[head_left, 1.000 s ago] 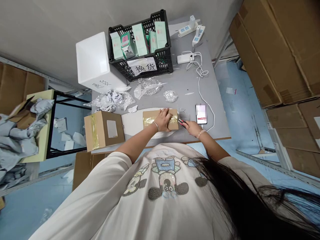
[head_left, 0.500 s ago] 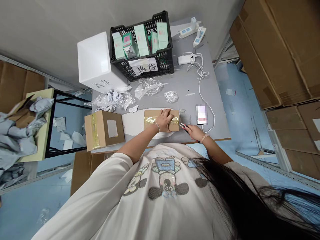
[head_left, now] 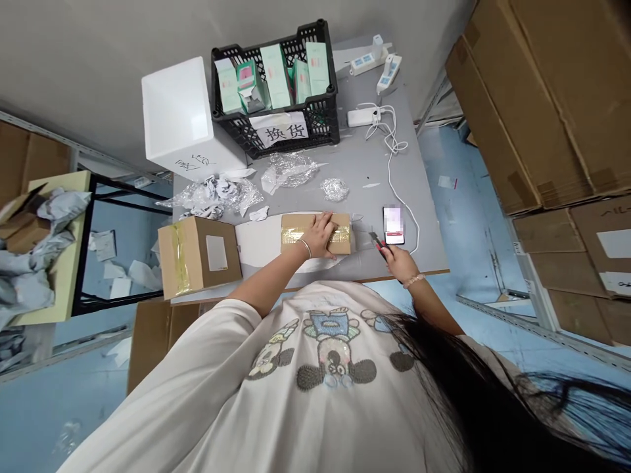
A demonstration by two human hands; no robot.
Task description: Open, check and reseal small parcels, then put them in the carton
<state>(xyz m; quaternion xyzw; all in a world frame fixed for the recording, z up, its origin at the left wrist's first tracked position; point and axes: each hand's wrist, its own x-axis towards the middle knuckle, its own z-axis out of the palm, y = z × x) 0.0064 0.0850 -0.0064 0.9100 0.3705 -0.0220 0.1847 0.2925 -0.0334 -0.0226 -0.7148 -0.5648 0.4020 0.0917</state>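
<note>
Left fingers (head_left: pixel 325 222) spread over the taped carton (head_left: pixel 294 226); right fingers (head_left: pixel 388 253) clamp a cutter (head_left: pixel 376 239).

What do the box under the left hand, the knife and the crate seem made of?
Box: matte cardboard, judging by its brown faces. Knife: probably dull metal blade, from its grey colour; grip unclear. Crate: likely plastic, low sheen, given its moulded lattice.

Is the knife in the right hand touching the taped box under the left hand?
Apart. The head view shows grey table between the knife tip and the box.
</note>
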